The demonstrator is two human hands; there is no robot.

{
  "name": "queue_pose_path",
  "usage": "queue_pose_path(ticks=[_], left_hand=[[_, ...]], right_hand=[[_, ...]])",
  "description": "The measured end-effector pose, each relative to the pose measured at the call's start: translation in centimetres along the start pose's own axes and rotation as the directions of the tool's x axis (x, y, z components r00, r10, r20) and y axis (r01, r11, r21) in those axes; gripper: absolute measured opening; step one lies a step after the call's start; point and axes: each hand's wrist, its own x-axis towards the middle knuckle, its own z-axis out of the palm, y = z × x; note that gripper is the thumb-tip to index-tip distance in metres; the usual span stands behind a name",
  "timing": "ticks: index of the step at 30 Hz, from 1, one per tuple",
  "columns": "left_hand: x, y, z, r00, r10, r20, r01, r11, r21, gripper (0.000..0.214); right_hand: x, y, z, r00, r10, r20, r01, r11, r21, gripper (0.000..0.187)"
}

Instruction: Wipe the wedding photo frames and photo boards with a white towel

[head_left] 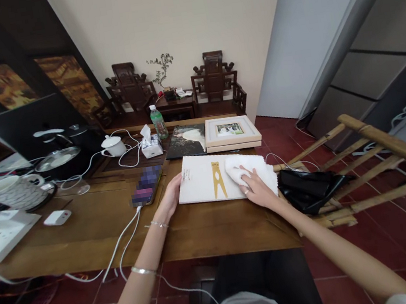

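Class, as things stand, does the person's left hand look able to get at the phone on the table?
Probably yes. The left hand is at the left edge of the white board, and the phone lies close by, farther left, with no object seen between them.

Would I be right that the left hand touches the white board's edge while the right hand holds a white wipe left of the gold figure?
Not quite: the head view shows the white wipe in the right hand lying right of the gold figure, not left.
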Motion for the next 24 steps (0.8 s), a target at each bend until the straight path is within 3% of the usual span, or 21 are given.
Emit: queue_pose_path(ticks=[3,9,12,14,17,19,21,23,24], left_hand=[[-1.6,4.1,0.6,0.995,-0.087,0.048,0.095,0.976,-0.195,0.056],[-4.8,10.8,2.5,0.999,-0.023,0.022,0.027,0.981,-0.191,0.062],[-6.2,13.3,3.6,1.000,0.024,0.006,-0.022,0.969,-0.245,0.061],[-7.0,15.0,4.2,0.998,0.057,-0.003,-0.055,0.945,-0.324,0.063],[-7.6,16.7,4.7,0.997,0.077,-0.007,-0.071,0.881,-0.468,0.066],[-7.5,16.5,5.1,0.996,0.086,0.019,-0.062,0.840,-0.540,0.064],[-7.1,14.8,5.4,0.999,0.027,0.033,-0.003,0.822,-0.569,0.061],[-6.9,12.1,5.9,0.983,-0.168,-0.076,0.097,0.821,-0.563,0.064],[-7.0,10.7,6.1,0.950,-0.278,-0.143,0.150,0.807,-0.571,0.072]], right_hand=[[-0.5,-2.0,-0.4,0.997,-0.057,-0.050,0.057,0.998,0.002,0.017],[0.0,-8.3,-0.8,0.947,-0.294,-0.125,0.288,0.955,-0.068,0.032],[0.8,-9.9,-1.0,0.927,-0.314,-0.207,0.287,0.946,-0.150,0.019],[1.1,-9.9,-0.9,0.892,-0.322,-0.318,0.280,0.945,-0.172,0.010],[1.3,-9.1,-0.9,0.792,-0.310,-0.526,0.286,0.950,-0.129,0.020],[1.3,-8.3,-1.5,0.743,-0.180,-0.645,0.230,0.973,-0.007,0.018],[1.5,-7.6,-2.4,0.709,0.065,-0.702,0.153,0.958,0.243,0.021],[1.8,-7.0,-3.4,0.667,0.334,-0.666,0.130,0.828,0.546,0.029],[2.0,-6.7,-3.8,0.641,0.450,-0.623,0.145,0.725,0.673,0.032]])
